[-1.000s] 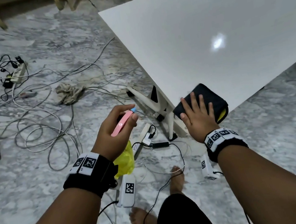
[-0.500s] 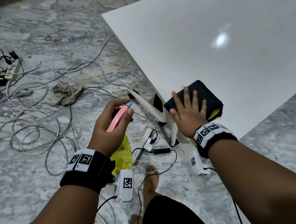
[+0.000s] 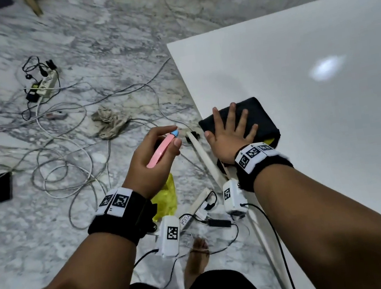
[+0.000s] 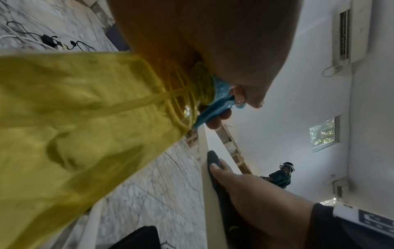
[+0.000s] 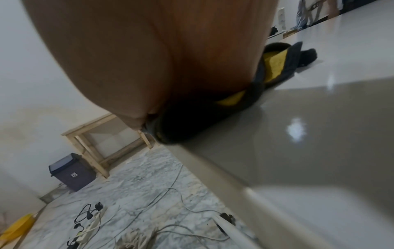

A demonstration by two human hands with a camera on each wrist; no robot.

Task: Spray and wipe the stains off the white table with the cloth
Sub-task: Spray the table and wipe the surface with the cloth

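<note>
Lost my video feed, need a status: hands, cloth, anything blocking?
Left hand grips spray bottle off-table. Right hand flat on cloth at table edge. Nothing blocking.

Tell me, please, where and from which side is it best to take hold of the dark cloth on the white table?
Probably from above, near the table edge. The dark cloth lies folded and flat at the near-left corner of the white table, with the right hand pressing on it, fingers spread. Its left edge sits at the table rim, so a thumb could slip under there while the fingers curl over the top layers.
</note>
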